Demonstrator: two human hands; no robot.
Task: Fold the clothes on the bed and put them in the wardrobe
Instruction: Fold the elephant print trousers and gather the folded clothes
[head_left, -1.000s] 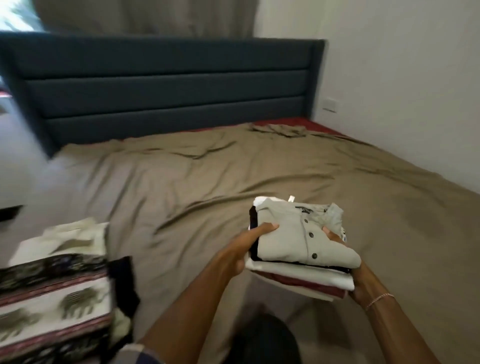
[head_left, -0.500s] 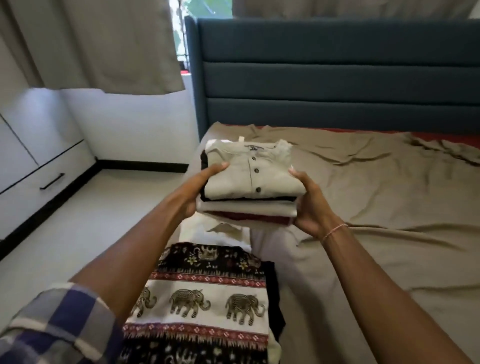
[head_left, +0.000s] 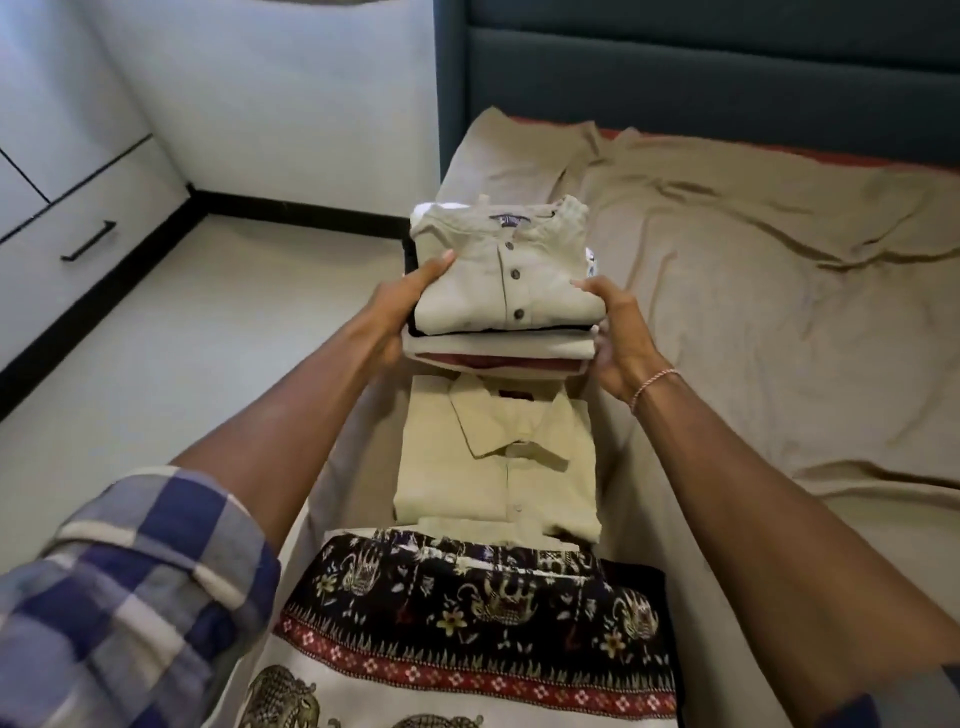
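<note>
Stack (head_left: 493, 296) between left hand (head_left: 397, 314), right hand (head_left: 623, 338)

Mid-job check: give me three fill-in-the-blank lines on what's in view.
1. The left hand and right hand hold a stack of folded clothes topped by a cream shirt showing ____ buttons.
2. The patterned cloth nearest the camera is printed with ____.
3. The bracelet sits on the ____ wrist.
Missing: three; elephants; right.

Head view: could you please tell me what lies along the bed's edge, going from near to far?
Nearest, the elephant-print cloth → folded yellow shirt → stack of folded clothes, gripped by the left hand and right hand → bedsheet → headboard.
</note>
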